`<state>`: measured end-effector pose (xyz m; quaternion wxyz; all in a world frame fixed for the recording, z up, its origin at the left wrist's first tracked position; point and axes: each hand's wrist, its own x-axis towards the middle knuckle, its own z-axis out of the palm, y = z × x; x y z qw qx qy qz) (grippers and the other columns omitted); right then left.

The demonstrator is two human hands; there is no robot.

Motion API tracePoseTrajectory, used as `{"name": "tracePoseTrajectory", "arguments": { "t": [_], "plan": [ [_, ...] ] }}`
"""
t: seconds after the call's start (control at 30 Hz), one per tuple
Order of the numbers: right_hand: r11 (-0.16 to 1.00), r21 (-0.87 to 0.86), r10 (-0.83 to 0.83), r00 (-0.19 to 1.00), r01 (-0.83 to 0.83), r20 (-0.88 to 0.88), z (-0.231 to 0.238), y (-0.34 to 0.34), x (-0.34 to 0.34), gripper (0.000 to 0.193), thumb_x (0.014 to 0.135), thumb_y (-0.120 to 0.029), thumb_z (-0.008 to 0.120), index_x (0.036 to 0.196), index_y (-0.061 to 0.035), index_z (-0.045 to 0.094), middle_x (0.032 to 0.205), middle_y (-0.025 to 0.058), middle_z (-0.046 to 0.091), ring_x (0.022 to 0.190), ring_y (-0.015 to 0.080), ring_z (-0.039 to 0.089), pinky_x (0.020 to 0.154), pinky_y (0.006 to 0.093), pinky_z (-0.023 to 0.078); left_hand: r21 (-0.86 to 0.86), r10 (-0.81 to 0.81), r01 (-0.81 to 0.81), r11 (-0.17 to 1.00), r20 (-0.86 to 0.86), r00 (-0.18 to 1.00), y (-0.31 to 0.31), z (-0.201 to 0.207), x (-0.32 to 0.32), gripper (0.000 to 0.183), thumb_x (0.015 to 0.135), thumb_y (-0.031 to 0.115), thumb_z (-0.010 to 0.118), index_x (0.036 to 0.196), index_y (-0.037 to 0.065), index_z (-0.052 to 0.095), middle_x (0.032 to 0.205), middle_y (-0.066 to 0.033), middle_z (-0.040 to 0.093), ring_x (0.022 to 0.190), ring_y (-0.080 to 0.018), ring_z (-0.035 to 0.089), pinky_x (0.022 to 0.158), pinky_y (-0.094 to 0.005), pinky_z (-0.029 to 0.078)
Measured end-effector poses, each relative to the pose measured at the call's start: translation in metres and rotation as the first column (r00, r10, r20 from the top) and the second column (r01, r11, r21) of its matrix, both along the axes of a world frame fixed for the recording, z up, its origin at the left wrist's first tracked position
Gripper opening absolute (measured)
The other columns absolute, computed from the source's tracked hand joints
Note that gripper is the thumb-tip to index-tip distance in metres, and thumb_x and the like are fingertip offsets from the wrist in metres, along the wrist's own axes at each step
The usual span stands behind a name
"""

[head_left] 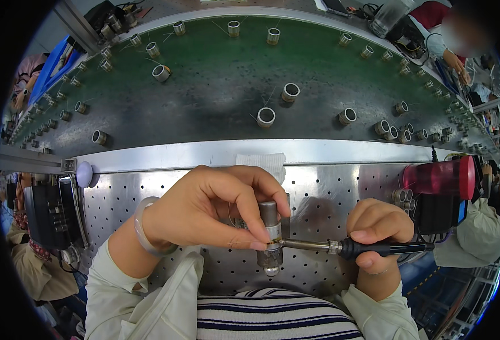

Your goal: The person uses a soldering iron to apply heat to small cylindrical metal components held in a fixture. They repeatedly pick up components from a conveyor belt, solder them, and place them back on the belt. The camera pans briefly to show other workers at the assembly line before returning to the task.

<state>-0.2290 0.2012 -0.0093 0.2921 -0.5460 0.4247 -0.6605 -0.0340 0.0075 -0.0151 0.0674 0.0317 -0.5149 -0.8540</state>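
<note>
My left hand (221,207) is closed at an upright metal post (268,215), which carries a short metal cylinder (275,232). Its thumb and forefinger pinch a thin wire (239,242) against the cylinder's side, while other fingers curl behind the post. From the right, my right hand (380,229) grips a soldering iron (349,248) by its black handle. The iron's tip touches the lower edge of the cylinder, close to my left thumb. Below that contact, the post's rounded, shiny lower end (271,270) shows.
A green conveyor belt (216,96) beyond the metal rail bears several small cylinders with fine wires. Perforated metal (318,192) covers my bench. On its right stand a red container (440,177) and several loose cylinders (402,198); a black box (44,208) is at left. Other people sit nearby.
</note>
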Motion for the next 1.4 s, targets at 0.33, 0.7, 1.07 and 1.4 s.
{"name": "tracePoseTrajectory", "arguments": {
  "t": [0.33,0.7,1.07,1.4],
  "plan": [
    [0.998,-0.019,0.056,0.996,-0.058,-0.074,0.0,-0.001,-0.007,0.027,0.064,-0.004,0.08,0.085,0.0025,0.065,0.067,0.0104,0.061,0.056,0.0219,0.058,0.052,0.0291,0.044,-0.013,-0.01,0.01,1.0,-0.002,1.0,0.0,-0.001,-0.002,0.018,0.064,-0.008,0.079,0.074,0.004,0.072,0.106,-0.0216,0.06,0.099,-0.0264,0.059,0.089,-0.0345,0.047],
    [0.998,-0.051,0.038,0.987,-0.046,-0.153,0.002,-0.001,-0.009,0.028,0.065,-0.008,0.082,0.084,0.0019,0.065,0.066,0.009,0.06,0.055,0.0206,0.057,0.05,0.0275,0.043,0.122,-0.155,0.14,0.983,0.115,0.981,-0.006,0.004,-0.004,0.043,0.079,-0.008,0.066,0.121,-0.004,0.056,0.113,-0.0162,0.06,0.104,-0.0172,0.059,0.077,-0.0231,0.053],
    [0.997,-0.052,0.042,0.984,-0.052,-0.174,0.003,-0.001,-0.011,0.028,0.065,-0.008,0.082,0.085,0.0013,0.064,0.066,0.0086,0.06,0.054,0.0202,0.057,0.05,0.0275,0.043,0.144,-0.092,0.063,0.988,0.199,0.976,-0.001,0.011,-0.007,0.062,0.072,-0.01,0.07,0.129,-0.009,0.047,0.104,-0.0191,0.063,0.099,-0.0199,0.062,0.071,-0.0215,0.052],
    [0.995,-0.08,-0.071,0.996,0.067,-0.05,-0.004,0.006,-0.018,0.025,0.068,-0.011,0.079,0.082,0.0031,0.063,0.064,0.0096,0.059,0.053,0.0206,0.056,0.049,0.028,0.043,0.175,-0.115,0.078,0.981,0.215,0.97,0.003,0.011,-0.013,0.074,0.069,-0.007,0.076,0.134,-0.008,0.042,0.104,-0.0184,0.062,0.098,-0.0187,0.06,0.077,-0.0235,0.052]
  ]
}}
